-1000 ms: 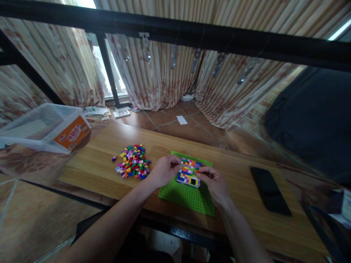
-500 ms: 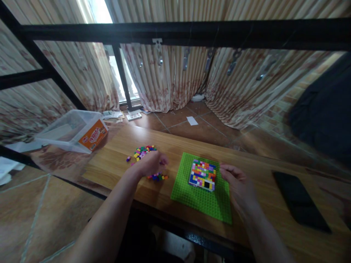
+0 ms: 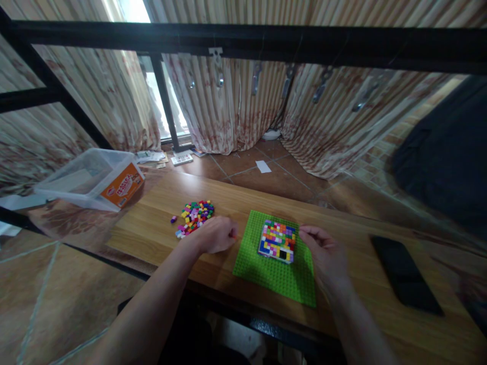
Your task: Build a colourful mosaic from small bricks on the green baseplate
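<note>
A block of many-coloured toy bricks [image 3: 277,241] stands on a green studded baseplate [image 3: 274,281]. My left hand [image 3: 218,234] is closed between the loose brick pile and the baseplate's left edge. A speck of red at its fingertips looks like a small toy brick [image 3: 235,236]; most of it is hidden. My right hand [image 3: 323,251] is pinched at the right side of the brick block, over the baseplate's edge. Whatever its fingertips hold, if anything, is too small to make out. The pile of loose toy bricks [image 3: 196,213] lies left of the plate, partly behind my left hand.
The wooden table [image 3: 152,213] also bears a black phone-like slab [image 3: 405,274] at the right. Beyond its left end sits a clear plastic bin [image 3: 89,180] with an orange label. A black metal bar [image 3: 243,43] crosses in front of the curtains [image 3: 243,101].
My left hand has drawn away from the brick pile, toward the baseplate, and its fingers have closed. My right hand stays beside the brick block. The whole view has shifted slightly.
</note>
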A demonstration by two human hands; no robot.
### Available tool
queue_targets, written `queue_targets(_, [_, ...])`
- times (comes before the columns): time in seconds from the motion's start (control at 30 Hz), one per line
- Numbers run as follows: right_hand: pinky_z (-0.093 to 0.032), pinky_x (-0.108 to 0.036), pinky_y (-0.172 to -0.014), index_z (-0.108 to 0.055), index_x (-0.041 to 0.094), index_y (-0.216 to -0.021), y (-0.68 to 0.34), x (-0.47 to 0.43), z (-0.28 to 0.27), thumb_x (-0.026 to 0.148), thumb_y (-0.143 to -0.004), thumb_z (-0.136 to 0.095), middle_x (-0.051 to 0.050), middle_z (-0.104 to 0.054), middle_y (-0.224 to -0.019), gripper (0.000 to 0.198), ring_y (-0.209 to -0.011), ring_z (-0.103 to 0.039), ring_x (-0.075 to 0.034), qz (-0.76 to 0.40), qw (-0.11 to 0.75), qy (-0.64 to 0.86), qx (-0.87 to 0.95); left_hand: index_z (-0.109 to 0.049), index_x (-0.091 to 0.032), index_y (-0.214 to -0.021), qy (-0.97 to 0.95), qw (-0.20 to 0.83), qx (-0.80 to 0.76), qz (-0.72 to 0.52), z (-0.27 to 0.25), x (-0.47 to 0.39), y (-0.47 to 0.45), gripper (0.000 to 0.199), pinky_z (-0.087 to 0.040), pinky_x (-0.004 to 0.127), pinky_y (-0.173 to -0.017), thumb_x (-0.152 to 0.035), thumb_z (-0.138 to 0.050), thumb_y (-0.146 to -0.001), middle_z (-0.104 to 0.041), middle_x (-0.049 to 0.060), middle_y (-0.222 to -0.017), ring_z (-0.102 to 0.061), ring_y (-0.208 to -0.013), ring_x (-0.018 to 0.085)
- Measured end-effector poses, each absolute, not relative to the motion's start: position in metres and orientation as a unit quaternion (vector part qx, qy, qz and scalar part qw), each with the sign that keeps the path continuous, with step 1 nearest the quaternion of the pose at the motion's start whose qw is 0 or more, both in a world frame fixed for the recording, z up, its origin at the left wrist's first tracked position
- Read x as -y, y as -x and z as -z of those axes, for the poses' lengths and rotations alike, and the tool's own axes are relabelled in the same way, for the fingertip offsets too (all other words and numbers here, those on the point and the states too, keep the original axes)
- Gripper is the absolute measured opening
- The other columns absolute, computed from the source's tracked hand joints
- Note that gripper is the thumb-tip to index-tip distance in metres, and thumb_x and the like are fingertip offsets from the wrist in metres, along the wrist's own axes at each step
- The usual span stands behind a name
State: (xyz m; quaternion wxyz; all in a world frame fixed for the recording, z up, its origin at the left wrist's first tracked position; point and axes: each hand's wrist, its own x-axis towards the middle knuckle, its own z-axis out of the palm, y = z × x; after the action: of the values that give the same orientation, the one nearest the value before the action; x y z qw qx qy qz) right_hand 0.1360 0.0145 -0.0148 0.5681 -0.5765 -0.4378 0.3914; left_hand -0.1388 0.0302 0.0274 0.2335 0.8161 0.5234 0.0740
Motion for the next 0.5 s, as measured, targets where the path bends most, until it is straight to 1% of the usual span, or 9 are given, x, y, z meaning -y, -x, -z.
queue_targets(0.07, [-0.051,-0.041,-0.085,-0.072,0.022,-0.078,-0.133,-0.012,0.009,0.043,-0.068,-0.076,-0.006,-0.074,-0.089,0.024,-0.087,-0.066,-0.023,-0.369,0.562,0.576,0.465,-0.066,-0.019,-0.071,-0.81,0.263,-0.508,-0.129,-0.028,-0.031,0.134,0.013,-0.038,0.022,-0.057,-0.012,-0.056,-0.072,-0.068,0.001,-0.069,-0.059,-0.062,0.014])
queue_targets(0.17, [-0.051,-0.038,-0.082,-0.073,0.023,-0.083,-0.129,-0.006,0.0,0.043,-0.078,-0.069,-0.005,-0.073,-0.088,0.021,-0.085,-0.066,-0.022,-0.333,0.514,0.577,0.54,-0.065,-0.019,-0.076,-0.797,0.314,-0.476,-0.198,-0.031,-0.03,0.122,0.011,-0.04,0.02,-0.057,-0.014,-0.055,-0.077,-0.065,-0.002,-0.067,-0.057,-0.061,0.012])
queue_targets(0.27, [-0.05,-0.036,-0.083,-0.074,0.025,-0.087,-0.122,0.001,-0.006,0.041,-0.084,-0.064,-0.003,-0.073,-0.09,0.019,-0.087,-0.066,-0.021,-0.303,0.475,0.555,0.612,-0.064,-0.018,-0.078,-0.791,0.349,-0.445,-0.234,-0.032,-0.028,0.108,0.01,-0.041,0.019,-0.059,-0.015,-0.055,-0.081,-0.063,-0.002,-0.068,-0.057,-0.063,0.011])
queue_targets(0.4, [-0.049,-0.035,-0.085,-0.073,0.027,-0.091,-0.11,0.009,-0.007,0.04,-0.087,-0.062,-0.002,-0.073,-0.095,0.017,-0.091,-0.066,-0.02,-0.303,0.454,0.52,0.657,-0.066,-0.017,-0.087,-0.787,0.377,-0.415,-0.259,-0.031,-0.022,0.09,0.012,-0.045,0.02,-0.065,-0.016,-0.054,-0.086,-0.067,-0.001,-0.076,-0.06,-0.069,0.011])
queue_targets(0.5, [-0.048,-0.035,-0.085,-0.073,0.027,-0.093,-0.104,0.012,-0.006,0.039,-0.087,-0.062,-0.002,-0.073,-0.096,0.017,-0.09,-0.065,-0.021,-0.317,0.442,0.514,0.664,-0.065,-0.018,-0.088,-0.781,0.396,-0.398,-0.273,-0.028,-0.019,0.081,0.011,-0.046,0.021,-0.068,-0.017,-0.054,-0.087,-0.068,-0.001,-0.079,-0.061,-0.072,0.011])
